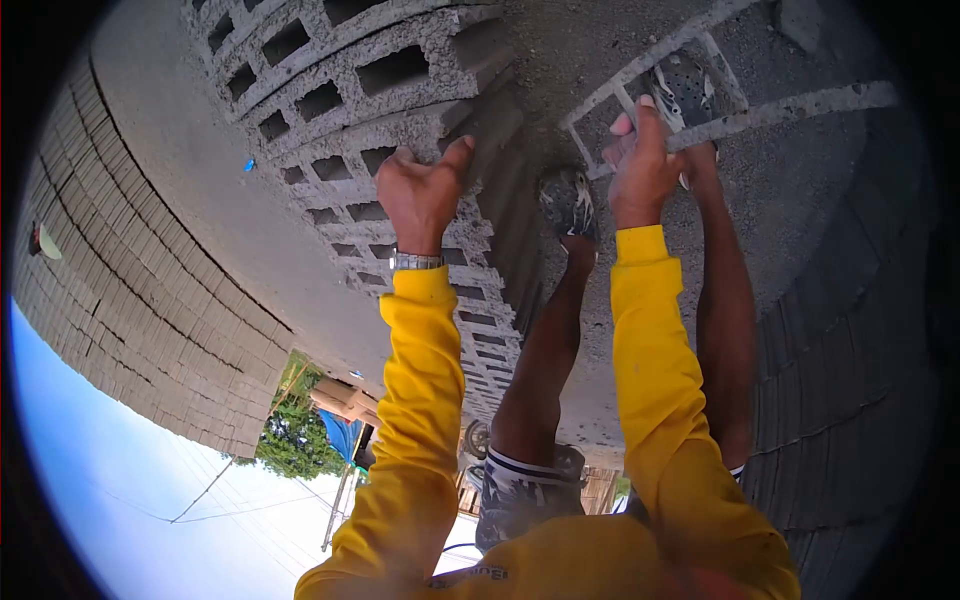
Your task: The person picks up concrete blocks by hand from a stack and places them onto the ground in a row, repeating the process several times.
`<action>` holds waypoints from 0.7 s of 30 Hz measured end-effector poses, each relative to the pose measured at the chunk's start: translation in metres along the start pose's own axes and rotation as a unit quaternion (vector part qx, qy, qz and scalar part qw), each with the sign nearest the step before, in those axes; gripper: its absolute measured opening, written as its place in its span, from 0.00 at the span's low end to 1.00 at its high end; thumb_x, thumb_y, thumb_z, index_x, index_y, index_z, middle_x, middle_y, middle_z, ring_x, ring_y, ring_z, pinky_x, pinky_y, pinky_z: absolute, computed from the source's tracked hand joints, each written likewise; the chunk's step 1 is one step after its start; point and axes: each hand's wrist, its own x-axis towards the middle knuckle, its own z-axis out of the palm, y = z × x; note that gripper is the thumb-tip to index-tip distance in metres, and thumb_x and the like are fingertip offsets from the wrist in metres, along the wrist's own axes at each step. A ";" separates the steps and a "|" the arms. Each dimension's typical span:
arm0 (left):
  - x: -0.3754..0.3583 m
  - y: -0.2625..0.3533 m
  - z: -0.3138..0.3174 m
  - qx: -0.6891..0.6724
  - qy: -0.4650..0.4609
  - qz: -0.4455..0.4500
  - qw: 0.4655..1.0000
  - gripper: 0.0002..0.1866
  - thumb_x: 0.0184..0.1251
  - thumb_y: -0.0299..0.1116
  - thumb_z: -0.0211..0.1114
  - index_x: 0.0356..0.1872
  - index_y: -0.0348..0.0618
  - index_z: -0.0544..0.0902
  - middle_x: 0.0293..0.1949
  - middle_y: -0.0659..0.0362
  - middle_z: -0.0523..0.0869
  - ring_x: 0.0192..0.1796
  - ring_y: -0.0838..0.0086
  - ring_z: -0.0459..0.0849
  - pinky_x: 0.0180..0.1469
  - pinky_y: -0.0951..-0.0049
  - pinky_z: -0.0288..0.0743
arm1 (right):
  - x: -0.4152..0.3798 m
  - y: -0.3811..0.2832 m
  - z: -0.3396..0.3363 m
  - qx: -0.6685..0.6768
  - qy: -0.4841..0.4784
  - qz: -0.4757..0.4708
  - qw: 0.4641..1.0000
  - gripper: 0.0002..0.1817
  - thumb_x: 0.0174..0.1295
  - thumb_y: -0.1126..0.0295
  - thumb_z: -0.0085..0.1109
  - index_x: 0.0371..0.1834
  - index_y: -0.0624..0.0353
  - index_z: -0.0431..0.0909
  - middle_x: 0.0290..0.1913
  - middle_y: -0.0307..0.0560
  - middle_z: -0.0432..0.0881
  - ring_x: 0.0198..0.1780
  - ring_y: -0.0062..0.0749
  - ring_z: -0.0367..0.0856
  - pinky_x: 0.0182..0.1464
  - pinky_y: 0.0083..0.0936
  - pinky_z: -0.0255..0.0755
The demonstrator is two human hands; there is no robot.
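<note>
My left hand [420,195], with a watch at the wrist, is closed against a stack of grey hollow concrete blocks [430,125]. Its fingers curl at a block's edge and the thumb points out to the right; the fingertips are hidden. My right hand [640,165] grips a crossbar of a grey, dusty metal frame [790,115]. Two long bars joined by short crosspieces make up this frame, which is held over the ground near my foot. One shoe [685,90] shows through the frame, and the other shoe [568,205] stands beside the block stack.
Long stacked rows of blocks [150,270] stand to the left across a strip of bare ground [200,130]. Another stacked wall [840,400] lies in shade at the right. A stone-like lump [798,22] is at the top right. A motorcycle wheel [477,437] shows low in the view.
</note>
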 end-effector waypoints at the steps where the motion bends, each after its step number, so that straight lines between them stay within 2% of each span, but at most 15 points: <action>1: -0.002 0.005 -0.017 -0.052 -0.038 -0.025 0.998 0.30 0.46 0.49 0.80 0.15 0.30 0.74 0.16 0.53 0.76 0.22 0.68 0.73 0.29 0.66 0.70 | -0.002 0.005 0.000 0.006 -0.002 -0.006 1.000 0.21 0.65 0.56 0.60 0.20 0.60 0.78 0.19 0.37 0.76 0.17 0.19 0.68 0.22 0.19 0.62; 2: -0.009 0.008 -0.032 -0.099 -0.072 -0.056 0.991 0.30 0.47 0.48 0.80 0.14 0.31 0.72 0.16 0.59 0.73 0.21 0.74 0.68 0.26 0.69 0.66 | -0.011 0.008 0.002 0.012 -0.007 -0.007 1.000 0.21 0.65 0.56 0.60 0.20 0.60 0.78 0.19 0.37 0.76 0.17 0.19 0.68 0.22 0.19 0.62; 5: -0.010 0.016 -0.043 -0.045 -0.076 -0.043 0.995 0.31 0.48 0.46 0.81 0.13 0.36 0.67 0.16 0.64 0.70 0.23 0.79 0.64 0.24 0.72 0.62 | -0.008 -0.002 0.024 0.050 -0.007 -0.045 0.998 0.22 0.65 0.55 0.61 0.20 0.61 0.78 0.19 0.35 0.74 0.18 0.18 0.67 0.23 0.19 0.60; 7: -0.011 0.021 -0.046 -0.041 -0.074 -0.035 0.996 0.31 0.49 0.46 0.81 0.13 0.38 0.66 0.16 0.64 0.69 0.22 0.79 0.64 0.23 0.72 0.60 | -0.008 -0.016 0.032 0.074 -0.034 -0.068 0.994 0.21 0.65 0.55 0.60 0.20 0.60 0.78 0.19 0.34 0.76 0.19 0.19 0.71 0.23 0.20 0.62; 10: -0.011 0.018 -0.040 -0.069 -0.077 -0.042 0.994 0.31 0.50 0.44 0.81 0.13 0.38 0.65 0.15 0.65 0.68 0.22 0.80 0.62 0.22 0.72 0.57 | 0.000 -0.038 0.047 0.099 -0.066 -0.174 0.977 0.20 0.68 0.57 0.59 0.22 0.58 0.76 0.18 0.34 0.73 0.18 0.15 0.67 0.23 0.20 0.62; 11: -0.011 0.020 -0.042 -0.058 -0.077 -0.041 0.994 0.31 0.50 0.44 0.81 0.13 0.38 0.65 0.15 0.65 0.68 0.22 0.80 0.63 0.22 0.72 0.57 | 0.012 -0.027 0.044 0.109 -0.089 -0.116 0.983 0.21 0.66 0.56 0.60 0.20 0.57 0.74 0.17 0.33 0.72 0.18 0.16 0.66 0.23 0.19 0.61; 13: -0.011 0.020 -0.041 -0.053 -0.073 -0.042 0.995 0.31 0.50 0.44 0.81 0.13 0.39 0.65 0.16 0.66 0.68 0.22 0.80 0.62 0.23 0.73 0.57 | 0.030 0.033 0.072 0.057 -0.088 -0.178 0.978 0.21 0.66 0.54 0.59 0.20 0.58 0.75 0.17 0.33 0.71 0.18 0.16 0.65 0.24 0.19 0.61; 15: -0.012 0.021 -0.040 -0.066 -0.074 -0.041 0.994 0.30 0.52 0.45 0.81 0.14 0.43 0.65 0.18 0.67 0.68 0.23 0.81 0.62 0.24 0.76 0.57 | 0.024 0.050 0.076 -0.006 -0.079 -0.169 0.982 0.21 0.66 0.54 0.59 0.20 0.58 0.76 0.17 0.33 0.71 0.18 0.17 0.66 0.24 0.19 0.61; 17: -0.009 0.025 -0.038 -0.071 -0.070 -0.025 0.995 0.32 0.50 0.45 0.81 0.14 0.38 0.65 0.16 0.65 0.67 0.23 0.80 0.62 0.23 0.72 0.58 | 0.025 0.052 0.073 -0.074 -0.065 -0.102 0.990 0.21 0.65 0.55 0.59 0.20 0.58 0.77 0.17 0.34 0.72 0.18 0.18 0.66 0.24 0.19 0.61; 19: -0.011 0.016 -0.039 -0.064 -0.065 -0.021 0.996 0.32 0.50 0.46 0.81 0.14 0.35 0.65 0.16 0.64 0.66 0.22 0.78 0.61 0.23 0.69 0.58 | 0.027 0.042 0.056 -0.142 -0.079 -0.240 0.957 0.09 0.64 0.66 0.62 0.29 0.58 0.80 0.20 0.36 0.77 0.22 0.27 0.76 0.27 0.22 0.68; 21: -0.008 0.005 -0.034 -0.065 -0.057 -0.012 0.996 0.33 0.49 0.46 0.81 0.14 0.36 0.64 0.16 0.63 0.66 0.22 0.77 0.61 0.23 0.68 0.58 | 0.026 0.019 0.049 -0.070 -0.082 -0.219 0.970 0.14 0.65 0.62 0.60 0.25 0.58 0.80 0.19 0.37 0.77 0.23 0.24 0.78 0.27 0.22 0.68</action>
